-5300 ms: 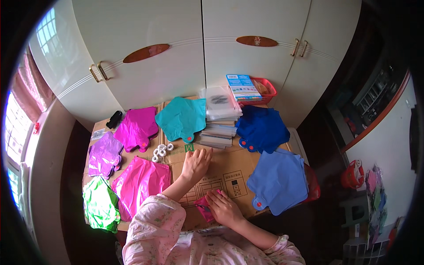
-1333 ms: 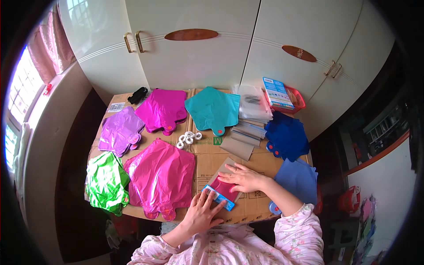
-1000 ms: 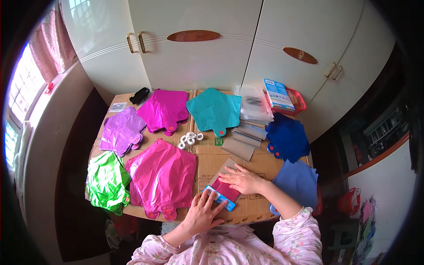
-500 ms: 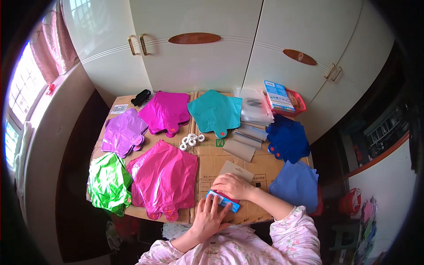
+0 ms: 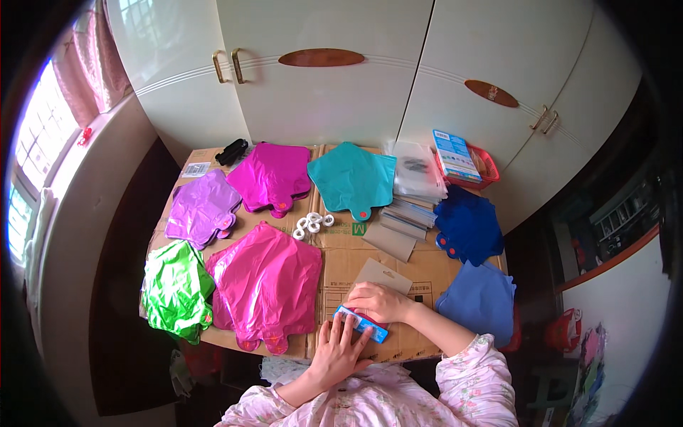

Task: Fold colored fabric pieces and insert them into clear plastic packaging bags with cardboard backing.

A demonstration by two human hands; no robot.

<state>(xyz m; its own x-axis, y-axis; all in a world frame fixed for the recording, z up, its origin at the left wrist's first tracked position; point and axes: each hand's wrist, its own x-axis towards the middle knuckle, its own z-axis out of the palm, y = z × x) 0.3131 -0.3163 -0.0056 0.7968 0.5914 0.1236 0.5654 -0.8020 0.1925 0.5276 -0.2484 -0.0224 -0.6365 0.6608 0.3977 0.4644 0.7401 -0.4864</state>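
Fingers of the left hand [image 5: 340,346] lie spread flat, right hand [image 5: 377,302] curled, both pressing the small blue-edged packet [image 5: 360,324] — near the table [image 5: 420,267] edge, could slip off.

- The left hand [image 5: 340,346] lies flat, palm down, with its fingers spread.
- The right hand [image 5: 378,302] is curled, palm down, just above the left one.

Bright daylight from window [image 5: 32,164] at left; foil glare; fisheye bends edges, dark vignette corners.
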